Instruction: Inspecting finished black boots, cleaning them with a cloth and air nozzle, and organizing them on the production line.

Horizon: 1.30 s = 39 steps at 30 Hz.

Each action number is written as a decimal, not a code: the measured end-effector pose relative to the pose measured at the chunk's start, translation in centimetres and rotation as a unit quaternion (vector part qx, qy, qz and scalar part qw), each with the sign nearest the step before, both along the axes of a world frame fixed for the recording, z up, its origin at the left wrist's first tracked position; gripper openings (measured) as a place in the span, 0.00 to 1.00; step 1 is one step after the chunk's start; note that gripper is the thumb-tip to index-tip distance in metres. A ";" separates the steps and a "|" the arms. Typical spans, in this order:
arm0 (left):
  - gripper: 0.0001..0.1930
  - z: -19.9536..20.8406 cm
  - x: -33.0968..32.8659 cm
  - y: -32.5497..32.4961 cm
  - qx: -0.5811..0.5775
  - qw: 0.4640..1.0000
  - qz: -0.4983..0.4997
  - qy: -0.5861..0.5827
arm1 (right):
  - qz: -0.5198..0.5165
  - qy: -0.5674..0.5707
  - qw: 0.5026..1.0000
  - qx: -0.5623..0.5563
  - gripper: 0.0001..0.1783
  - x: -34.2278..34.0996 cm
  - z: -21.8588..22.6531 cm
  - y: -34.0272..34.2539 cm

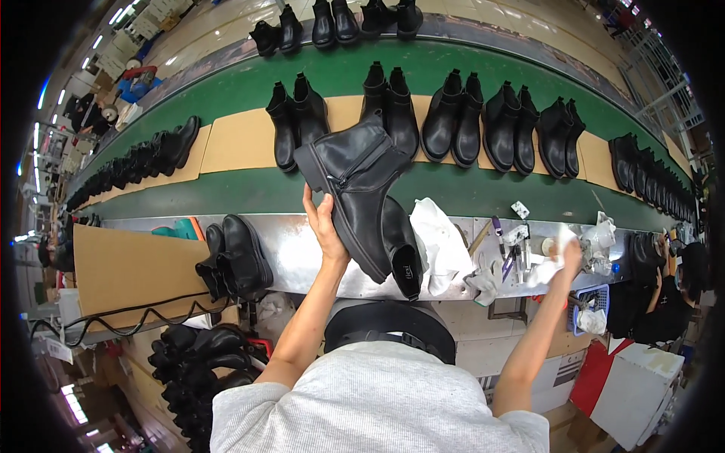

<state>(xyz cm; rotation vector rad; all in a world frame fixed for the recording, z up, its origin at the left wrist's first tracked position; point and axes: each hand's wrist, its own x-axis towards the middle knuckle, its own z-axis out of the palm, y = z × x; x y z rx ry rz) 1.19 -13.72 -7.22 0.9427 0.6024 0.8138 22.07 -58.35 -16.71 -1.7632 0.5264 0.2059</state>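
My left hand point(328, 230) grips a black ankle boot point(362, 192) by its sole, holding it tilted above the metal bench point(294, 226). The boot's shaft points away from me, and a zip runs along its side. Partly behind it lies a second black boot point(405, 264), its opening toward me. Over at the right of the bench, my right hand point(570, 257) is closed on a white cloth point(547, 270), slightly blurred. Around that hand are pens point(507, 264), small bottles and crumpled wipes point(602, 235). A larger white cloth point(438, 245) lies between the boots and the pens.
Pairs of black boots point(451, 124) stand on cardboard along the green conveyor point(242, 189), with more behind. Another pair point(238, 257) rests at the bench's left, by a cardboard sheet point(128, 272) and coiled cable point(143, 323). A blue basket point(593, 309) hangs right; another person point(672, 302) works beyond.
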 end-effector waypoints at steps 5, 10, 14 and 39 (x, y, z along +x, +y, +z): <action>0.34 0.6 0.5 -0.9 0.061 0.998 0.023 0.005 | 0.466 -0.093 0.864 0.167 0.07 -15.5 9.4 25.3; 0.37 1.4 0.2 -1.4 0.196 0.980 0.037 0.024 | 0.406 -0.042 0.900 0.150 0.08 -15.8 10.6 30.2; 0.37 1.0 0.1 0.1 0.134 0.989 0.054 -0.014 | 0.413 0.048 0.893 0.175 0.11 -17.0 9.2 28.3; 0.36 0.2 -0.9 5.5 0.035 0.999 0.030 -0.024 | 0.369 -0.138 0.905 -0.161 0.11 -15.4 8.8 21.4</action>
